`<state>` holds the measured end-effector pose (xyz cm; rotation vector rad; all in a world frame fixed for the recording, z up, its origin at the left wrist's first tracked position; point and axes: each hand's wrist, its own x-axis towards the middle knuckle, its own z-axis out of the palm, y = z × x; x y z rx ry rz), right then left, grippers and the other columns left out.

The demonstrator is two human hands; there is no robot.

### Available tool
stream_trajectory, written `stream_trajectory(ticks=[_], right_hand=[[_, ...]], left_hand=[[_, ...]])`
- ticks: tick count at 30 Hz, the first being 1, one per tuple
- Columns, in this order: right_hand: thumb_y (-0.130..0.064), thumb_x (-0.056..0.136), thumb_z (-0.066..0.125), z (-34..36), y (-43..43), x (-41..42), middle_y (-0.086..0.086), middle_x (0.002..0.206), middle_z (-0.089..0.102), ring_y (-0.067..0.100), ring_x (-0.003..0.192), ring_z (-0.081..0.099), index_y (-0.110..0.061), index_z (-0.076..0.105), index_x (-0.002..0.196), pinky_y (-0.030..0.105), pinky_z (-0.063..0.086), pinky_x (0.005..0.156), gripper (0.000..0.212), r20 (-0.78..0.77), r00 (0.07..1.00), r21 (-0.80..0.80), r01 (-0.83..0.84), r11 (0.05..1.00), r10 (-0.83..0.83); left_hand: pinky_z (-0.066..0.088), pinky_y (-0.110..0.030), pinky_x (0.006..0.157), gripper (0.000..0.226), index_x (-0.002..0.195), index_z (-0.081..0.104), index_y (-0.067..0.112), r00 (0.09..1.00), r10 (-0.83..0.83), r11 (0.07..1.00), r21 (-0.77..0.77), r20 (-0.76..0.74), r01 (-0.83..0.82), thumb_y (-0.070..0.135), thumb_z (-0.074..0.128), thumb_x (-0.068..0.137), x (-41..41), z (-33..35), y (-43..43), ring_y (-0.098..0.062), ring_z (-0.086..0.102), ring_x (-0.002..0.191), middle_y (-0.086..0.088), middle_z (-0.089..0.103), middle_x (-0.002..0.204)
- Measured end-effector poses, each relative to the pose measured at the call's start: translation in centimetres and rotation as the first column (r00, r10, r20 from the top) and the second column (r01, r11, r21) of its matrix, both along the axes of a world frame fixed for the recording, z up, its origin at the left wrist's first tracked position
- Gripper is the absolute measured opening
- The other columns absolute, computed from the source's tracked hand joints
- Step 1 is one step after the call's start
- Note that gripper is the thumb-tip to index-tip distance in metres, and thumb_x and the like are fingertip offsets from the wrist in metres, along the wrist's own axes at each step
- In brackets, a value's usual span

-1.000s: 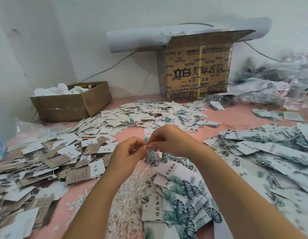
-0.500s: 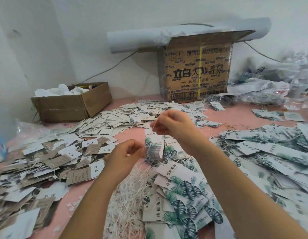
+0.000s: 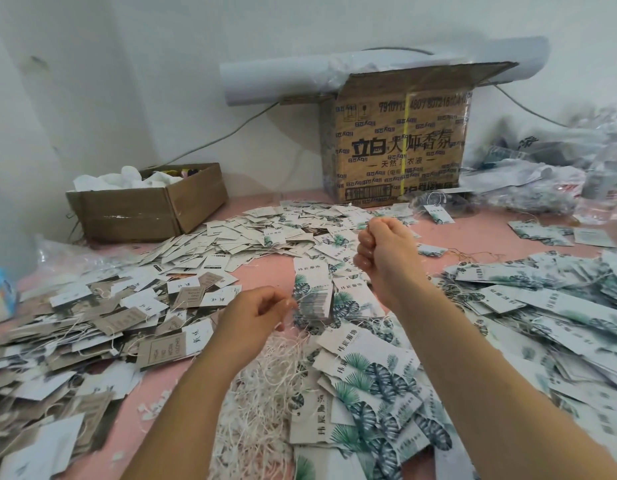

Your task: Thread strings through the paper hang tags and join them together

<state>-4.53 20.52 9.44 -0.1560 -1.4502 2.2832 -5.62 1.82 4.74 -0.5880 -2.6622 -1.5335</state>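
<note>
Hang tags (image 3: 312, 296) printed with green leaves sit in a stacked bundle just right of the left hand (image 3: 255, 318), whose curled fingers pinch its edge, and below the right hand (image 3: 383, 251), raised in a closed fist, while loose white strings (image 3: 265, 393) heap under the left wrist.

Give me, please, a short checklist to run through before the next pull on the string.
1. Right hand clenched on the string, raised above the tags: ok.
2. Left hand pinches the tag bundle at its edge: ok.
3. Bundle's tags stacked together: ok.
4. String through every hole: cannot tell, too thin to see.
5. Loose strings lie close under the left hand: ok.
</note>
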Motion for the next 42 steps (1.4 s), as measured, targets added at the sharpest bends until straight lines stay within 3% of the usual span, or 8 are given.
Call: stream_trajectory(ticks=[5, 11, 18, 26, 31, 33, 35, 42], right_hand=[[-0.011, 0.099, 0.037, 0.0, -0.2, 0.1, -0.001, 0.057, 0.043, 0.009, 0.048, 0.036, -0.012, 0.041, 0.080, 0.021, 0.038, 0.045, 0.020, 0.011, 0.999, 0.119, -0.051, 0.992, 0.050], [-0.015, 0.099, 0.039, -0.5, -1.2, 0.1, -0.006, 0.049, 0.045, 0.009, 0.041, 0.033, -0.014, 0.043, 0.081, 0.021, 0.034, 0.039, 0.019, 0.210, 0.954, 0.311, -0.274, 0.910, 0.215], [-0.019, 0.098, 0.039, -0.8, 0.4, -0.4, 0.000, 0.065, 0.042, 0.009, 0.049, 0.030, -0.008, 0.052, 0.096, 0.021, 0.024, 0.039, 0.017, 0.191, 0.972, 0.627, -0.016, 0.779, -0.134], [-0.018, 0.097, 0.041, -1.7, 0.8, -0.9, -0.003, 0.065, 0.047, 0.007, 0.047, 0.033, -0.019, 0.050, 0.087, 0.023, 0.027, 0.042, 0.013, 0.052, 0.983, 0.692, 0.093, 0.716, -0.178], [-0.027, 0.094, 0.049, -3.3, 0.4, -1.2, -0.002, 0.095, 0.058, 0.019, 0.073, 0.055, -0.032, 0.045, 0.129, 0.036, 0.050, 0.073, 0.036, 0.172, 0.978, 0.948, -0.132, 0.289, -0.119], [-0.033, 0.094, 0.047, -4.5, -0.2, -1.3, 0.010, 0.122, 0.050, 0.026, 0.110, 0.045, -0.038, 0.034, 0.139, 0.042, 0.038, 0.099, 0.048, 0.228, 0.960, 0.973, -0.218, 0.079, -0.163], [-0.035, 0.095, 0.043, -5.6, -0.9, -1.4, 0.012, 0.122, 0.044, 0.031, 0.119, 0.034, -0.039, 0.034, 0.139, 0.040, 0.032, 0.096, 0.045, 0.228, 0.955, 0.968, -0.243, -0.061, -0.189], [-0.027, 0.095, 0.049, -5.7, -1.1, -1.8, 0.006, 0.108, 0.055, 0.024, 0.106, 0.042, -0.024, 0.066, 0.112, 0.029, 0.035, 0.085, 0.024, 0.009, 0.980, 0.990, -0.038, -0.139, -0.200]], left_hand=[[0.051, -0.038, 0.077, 0.030, 0.085, 0.066, 0.031, 0.999, 0.025, 1.000, -0.008, -0.024, -0.025, 0.005, 0.054, 0.093, 0.1, 0.3, 0.1, -0.023, 0.062, 0.077, 0.007, 0.070, 0.080], [0.047, -0.023, 0.068, 0.033, 0.087, 0.065, 0.030, 1.000, 0.023, 0.996, 0.091, -0.018, -0.021, 0.001, 0.049, 0.094, 0.4, 0.5, 0.4, -0.004, 0.062, 0.066, 0.010, 0.070, 0.080], [0.042, -0.029, 0.063, 0.022, 0.082, 0.063, 0.016, 0.997, 0.079, 0.994, 0.070, -0.009, -0.078, 0.009, 0.048, 0.096, -0.3, 0.0, -0.1, -0.014, 0.050, 0.058, 0.003, 0.057, 0.059], [0.035, -0.028, 0.060, 0.028, 0.071, 0.065, 0.021, 0.994, 0.102, 0.994, 0.041, -0.043, -0.100, 0.026, 0.051, 0.095, -0.4, -0.5, -0.3, -0.014, 0.042, 0.055, 0.005, 0.053, 0.056], [0.032, -0.024, 0.055, 0.032, 0.061, 0.066, 0.015, 0.990, 0.139, 0.989, -0.047, 0.017, -0.138, 0.034, 0.063, 0.087, -0.7, -0.9, -0.5, -0.013, 0.036, 0.045, 0.010, 0.048, 0.040], [0.040, -0.025, 0.060, 0.027, 0.062, 0.065, 0.018, 0.987, 0.159, 0.983, -0.093, 0.002, -0.158, 0.034, 0.067, 0.084, -0.7, -1.1, -0.5, -0.010, 0.048, 0.054, 0.011, 0.057, 0.054], [0.048, -0.032, 0.076, 0.018, 0.071, 0.064, 0.021, 0.984, 0.178, 0.975, -0.132, -0.013, -0.178, 0.033, 0.068, 0.083, -0.8, -1.2, -0.4, -0.012, 0.056, 0.075, 0.010, 0.063, 0.077], [0.040, -0.032, 0.090, 0.012, 0.096, 0.056, 0.027, 0.981, 0.187, 0.978, -0.089, -0.044, -0.190, 0.025, 0.064, 0.087, -0.9, -1.2, -0.3, -0.012, 0.049, 0.101, 0.012, 0.054, 0.101]])
